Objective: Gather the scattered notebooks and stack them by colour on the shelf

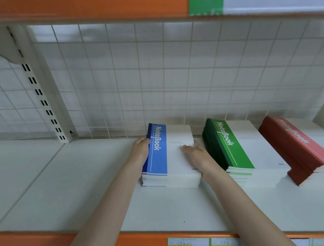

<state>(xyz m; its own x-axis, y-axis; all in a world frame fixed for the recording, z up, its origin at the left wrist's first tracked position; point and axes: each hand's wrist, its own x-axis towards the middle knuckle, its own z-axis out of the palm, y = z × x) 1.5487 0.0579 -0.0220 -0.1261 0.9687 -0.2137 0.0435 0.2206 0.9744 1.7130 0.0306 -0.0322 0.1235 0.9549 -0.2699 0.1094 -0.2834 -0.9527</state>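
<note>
From our head camera we see both of our hands on the blue notebook stack (pixel 161 158), which sits on the white shelf (pixel 84 188) near the wire grid back (pixel 153 74). Our left hand (pixel 140 149) curls its fingers (pixel 143 139) round the stack's spine side. Our right hand (pixel 196 155) grips the opposite edge, thumb lying on the top cover. To the right stand the green notebook stack (pixel 232 148) and then the red notebook stack (pixel 300 146), set apart from each other.
</note>
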